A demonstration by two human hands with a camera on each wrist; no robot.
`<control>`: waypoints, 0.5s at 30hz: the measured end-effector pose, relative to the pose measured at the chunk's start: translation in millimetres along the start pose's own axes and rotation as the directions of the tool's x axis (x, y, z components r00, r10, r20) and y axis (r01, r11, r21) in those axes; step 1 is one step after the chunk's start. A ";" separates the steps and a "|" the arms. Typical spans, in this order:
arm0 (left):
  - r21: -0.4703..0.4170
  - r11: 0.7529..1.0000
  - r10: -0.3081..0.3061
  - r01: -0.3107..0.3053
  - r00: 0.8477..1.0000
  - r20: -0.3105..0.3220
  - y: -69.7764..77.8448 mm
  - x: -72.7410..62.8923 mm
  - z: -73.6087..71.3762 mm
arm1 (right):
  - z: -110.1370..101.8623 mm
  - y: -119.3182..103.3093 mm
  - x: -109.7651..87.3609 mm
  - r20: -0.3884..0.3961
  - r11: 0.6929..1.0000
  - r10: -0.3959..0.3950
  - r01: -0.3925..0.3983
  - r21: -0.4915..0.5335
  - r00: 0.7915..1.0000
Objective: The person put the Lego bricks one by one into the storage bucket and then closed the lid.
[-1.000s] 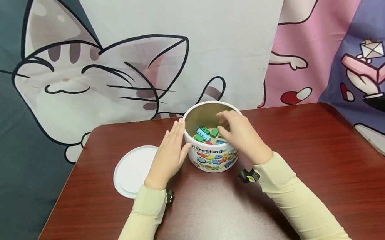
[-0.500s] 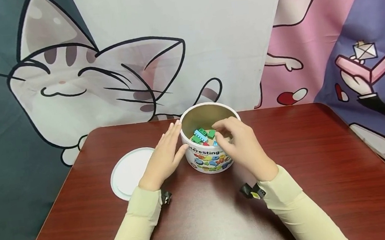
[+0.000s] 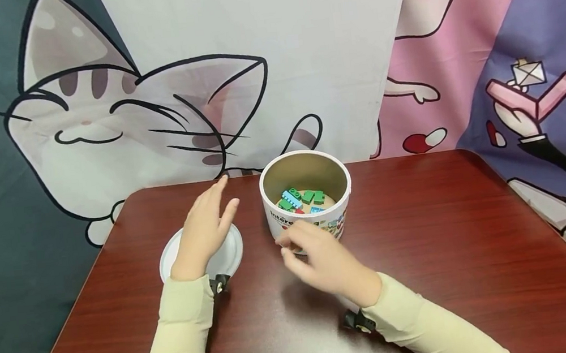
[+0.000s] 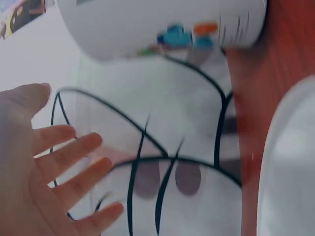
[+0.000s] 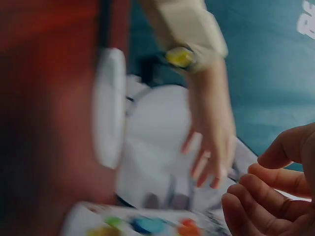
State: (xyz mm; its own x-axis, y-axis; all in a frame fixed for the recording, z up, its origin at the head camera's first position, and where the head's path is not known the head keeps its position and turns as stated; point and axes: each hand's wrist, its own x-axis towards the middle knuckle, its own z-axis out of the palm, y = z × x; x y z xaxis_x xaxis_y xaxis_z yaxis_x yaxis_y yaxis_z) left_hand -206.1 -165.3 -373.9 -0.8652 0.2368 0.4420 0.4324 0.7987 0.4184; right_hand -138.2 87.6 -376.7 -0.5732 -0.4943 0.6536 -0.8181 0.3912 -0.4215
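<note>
A white tub (image 3: 338,219) with colourful print and the word "Interesting" stands toward the back of the table. Inside it lie several green blocks (image 3: 318,197), a light blue block (image 3: 292,199) and bits of red and blue. Flat on the table to its left is a round white lid (image 3: 232,248). My left hand (image 3: 200,227) is over the lid, fingers straight and spread, holding nothing; the left wrist view shows its bare palm side. In front of the tub is my right hand (image 3: 324,258), fingers loosely bent. Nothing shows between its thumb and fingers (image 5: 266,196) in the right wrist view.
The dark red wooden table (image 3: 452,228) has rounded far corners. Right behind its far edge hangs a cloth backdrop (image 3: 342,51) printed with a cartoon cat and other figures. Small dark cameras (image 3: 359,321) are strapped at both wrists.
My left hand has left the tub's side and moved left over the lid. My right hand has come out of the tub, toward me and left. The view has shifted slightly.
</note>
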 end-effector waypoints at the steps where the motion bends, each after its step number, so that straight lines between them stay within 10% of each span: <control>1: 0.017 0.999 -0.035 0.035 0.999 0.026 -4.1 -0.7 -2.3 | 6.6 0.5 -2.1 0.040 1.000 0.023 -0.023 -0.008 0.999; 5: 0.079 0.982 -0.183 0.173 0.970 0.157 -22.9 -3.8 -9.8 | 30.8 3.5 -8.6 0.222 0.988 0.153 -0.154 -0.014 0.963; 10: 0.114 0.942 -0.336 0.316 0.893 0.299 -46.8 -10.3 -15.0 | 54.7 10.3 -11.6 0.377 0.955 0.274 -0.297 0.003 0.885; 15: 0.143 0.903 -0.428 0.406 0.817 0.385 -66.9 -17.5 -22.0 | 72.4 16.9 -7.1 0.407 0.920 0.323 -0.384 0.076 0.854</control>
State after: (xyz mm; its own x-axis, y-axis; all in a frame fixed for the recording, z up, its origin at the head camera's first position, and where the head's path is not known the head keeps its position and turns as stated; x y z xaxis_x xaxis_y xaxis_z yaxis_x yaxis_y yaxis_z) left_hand -214.3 -235.0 -392.1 -0.9902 0.0644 -0.1236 0.0028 0.8960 0.4441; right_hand -151.3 41.5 -434.0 -0.7733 -0.6120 0.1660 -0.5360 0.4910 -0.6868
